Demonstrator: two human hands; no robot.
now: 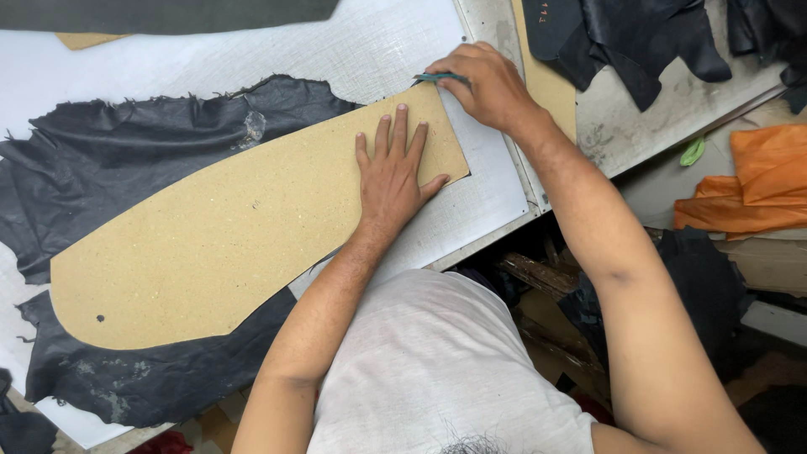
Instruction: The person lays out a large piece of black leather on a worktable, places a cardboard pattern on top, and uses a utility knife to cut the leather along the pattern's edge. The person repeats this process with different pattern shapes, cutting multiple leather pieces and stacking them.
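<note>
Template (227, 244), a long tan board with a rounded end and a grainy, speckled face, lies flat on a black hide (109, 160) spread over a white cutting board (370, 46). No containers show in view. Left hand (391, 172) presses palm-down on the template near its squared end, fingers spread and straight, gripping nothing. Right hand (487, 84) is closed around a thin green-handled knife (439, 77), whose tip meets the template's upper corner edge. Hide is matte, wrinkled and ragged along its borders, with a pale scuffed patch near its upper part and greyish marks at its lower end; it sticks out from under the template above, to the left and below. More black scraps (639, 42) lie heaped on the worn grey bench (622, 126) beyond the right hand. Orange cloth (756, 181), smooth and folded, sits off the bench to the right, with a small green scrap (692, 151) just beside it
</note>
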